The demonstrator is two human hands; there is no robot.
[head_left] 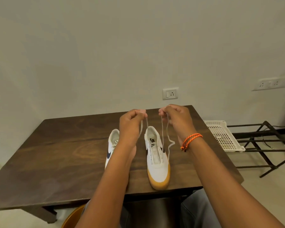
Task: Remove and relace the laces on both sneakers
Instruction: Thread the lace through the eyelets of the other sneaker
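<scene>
Both hands raised above a dark wooden table (56,145). Left hand (132,124) and right hand (176,119) each pinch one end of the white lace (162,129) rising from the white gum-soled sneaker (156,158); second white sneaker (113,145) stands beside it, partly hidden.

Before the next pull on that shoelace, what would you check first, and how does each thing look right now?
1. Left hand pinches one end of the lace: ok.
2. Right hand pinches the other end: ok.
3. Both ends raised to about the same height: ok.
4. Right sneaker sits flat on the table, toe toward the person: ok.
5. Lace runs through the bottom eyelets only, upper eyelets bare: appears ok, too small to be sure.
6. Left sneaker laced or not: cannot tell, the forearm hides most of it.
</scene>
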